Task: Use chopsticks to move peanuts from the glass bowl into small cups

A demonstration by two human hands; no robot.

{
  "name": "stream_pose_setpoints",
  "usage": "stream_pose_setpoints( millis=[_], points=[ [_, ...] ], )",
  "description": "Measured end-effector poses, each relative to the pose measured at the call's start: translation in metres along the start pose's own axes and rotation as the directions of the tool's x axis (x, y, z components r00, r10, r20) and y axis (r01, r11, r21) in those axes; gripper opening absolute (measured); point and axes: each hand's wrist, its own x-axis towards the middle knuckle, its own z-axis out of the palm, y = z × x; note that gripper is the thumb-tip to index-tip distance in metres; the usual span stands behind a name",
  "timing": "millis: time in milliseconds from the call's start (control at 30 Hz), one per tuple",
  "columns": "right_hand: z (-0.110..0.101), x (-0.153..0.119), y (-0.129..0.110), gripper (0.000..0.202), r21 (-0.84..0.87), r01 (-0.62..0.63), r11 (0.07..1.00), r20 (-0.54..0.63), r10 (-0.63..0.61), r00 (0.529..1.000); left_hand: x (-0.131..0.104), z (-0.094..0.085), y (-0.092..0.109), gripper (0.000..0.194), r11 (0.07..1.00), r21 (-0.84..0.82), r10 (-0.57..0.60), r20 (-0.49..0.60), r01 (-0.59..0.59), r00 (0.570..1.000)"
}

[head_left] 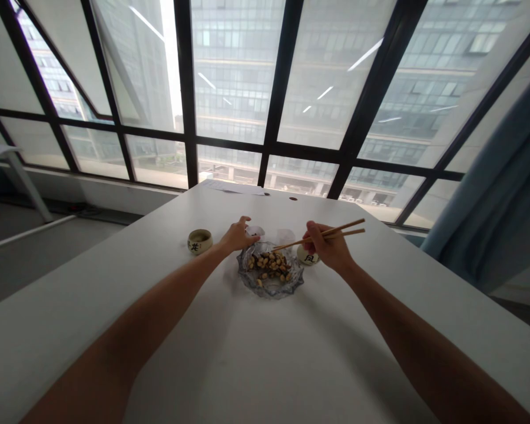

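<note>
My left hand (237,235) reaches to the left side of a small pale cup (255,231). Its thumb and forefinger are spread, the thumb in front of the cup; whether they touch it I cannot tell. My right hand (329,246) is closed around a pair of wooden chopsticks (342,229). Their tips point left, over the back rim of a scalloped clear glass bowl (274,291). Brown and tan nut-like pieces (270,264) lie in the bowl. Partly hidden by my right hand is a cream cup with a black character (308,257).
A cream cup with black writing (200,241) stands left of my left hand. A second small clear cup (285,237) is behind the bowl. Papers (234,188) and a dark red round item (294,198) lie toward the table's far edge, before the windows. A blue curtain (494,194) hangs at right.
</note>
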Motion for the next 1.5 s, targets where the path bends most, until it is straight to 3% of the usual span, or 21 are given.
stream_pose_setpoints(
  millis=[300,433,533,667,733,833,900,967,1100,1267,1367,1500],
  points=[
    [-0.007,-0.010,0.007,0.056,-0.084,0.061,0.995,0.246,-0.039,0.968,-0.003,-0.002,0.006,0.069,0.999,0.013,-0.030,0.017,0.030,0.999],
    [-0.007,-0.010,0.010,0.055,-0.054,0.037,0.998,0.199,-0.026,0.980,-0.003,0.000,0.004,0.071,0.999,0.014,-0.042,0.039,0.042,0.998],
    [-0.008,-0.007,0.011,0.060,0.027,-0.055,0.998,0.051,0.053,0.997,-0.001,-0.004,0.003,0.075,0.999,0.043,0.009,0.061,-0.011,0.998],
    [-0.009,0.001,0.019,0.062,0.204,-0.203,0.958,-0.071,0.221,0.973,0.004,-0.036,0.000,0.076,0.974,0.213,0.052,0.101,-0.073,0.993],
    [-0.010,0.005,0.024,0.058,0.269,-0.287,0.919,-0.079,0.318,0.945,0.003,-0.063,-0.006,0.080,0.928,0.367,-0.005,0.164,-0.057,0.986],
    [-0.011,0.009,0.029,0.053,0.318,-0.368,0.874,-0.093,0.415,0.905,-0.003,-0.101,-0.024,0.102,0.843,0.538,-0.182,0.269,0.009,0.946],
    [-0.012,0.009,0.027,0.053,0.321,-0.359,0.876,-0.093,0.407,0.909,-0.011,-0.119,-0.040,0.112,0.820,0.570,-0.275,0.304,0.057,0.912],
    [-0.012,0.007,0.020,0.057,0.296,-0.294,0.909,-0.069,0.328,0.942,-0.019,-0.128,-0.056,0.110,0.825,0.560,-0.305,0.329,0.075,0.894],
    [-0.011,-0.003,-0.001,0.064,0.218,-0.099,0.971,-0.038,0.110,0.993,-0.038,-0.125,-0.077,0.096,0.888,0.451,-0.257,0.334,0.085,0.907],
    [-0.007,-0.017,-0.027,0.059,0.143,0.084,0.986,-0.027,-0.081,0.996,-0.064,-0.109,-0.081,0.081,0.929,0.369,-0.036,0.131,-0.015,0.991],
    [-0.006,-0.020,-0.037,0.060,0.182,0.100,0.978,-0.040,-0.095,0.995,-0.076,-0.100,-0.082,0.074,0.930,0.350,0.102,0.054,-0.114,0.993],
    [-0.005,-0.018,-0.043,0.063,0.239,0.038,0.970,-0.078,-0.020,0.997,-0.082,-0.092,-0.088,0.073,0.935,0.319,0.168,-0.010,-0.156,0.986]
  ],
)
